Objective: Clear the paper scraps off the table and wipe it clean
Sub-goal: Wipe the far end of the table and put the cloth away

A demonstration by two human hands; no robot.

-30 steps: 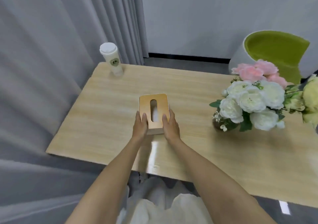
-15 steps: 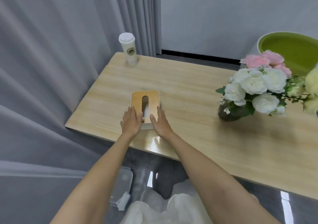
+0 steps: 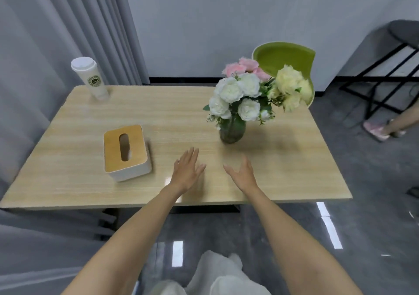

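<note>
Your hands hang over the near middle of the wooden table (image 3: 158,113), which fills the centre of the frame. Your left hand (image 3: 188,170) is flat, its fingers straight and slightly fanned. Your right hand (image 3: 242,176), just beside it, is relaxed with the thumb out. Neither holds anything, and whether either palm touches the wood cannot be told.

No paper scraps show anywhere on the tabletop, so the clearing looks finished. The surface looks clean, with a patch of glare near its front edge, but nothing proves it has been wiped. You hold no cloth or tissue, and none lies in sight. If wiping is left to do, you need something to wipe with first.

The tissue box (image 3: 125,151) sits at centre left, clear of your left hand, its slot facing up. A lidded paper cup (image 3: 90,78) stands at the table's upper-left corner. A vase of flowers (image 3: 232,131) stands right of centre, beyond your right hand. Anything left of the wiping probably means working around all three.

Behind the flowers is a green chair (image 3: 283,56), and another person's slippered foot (image 3: 376,132) shows at the right edge.
</note>
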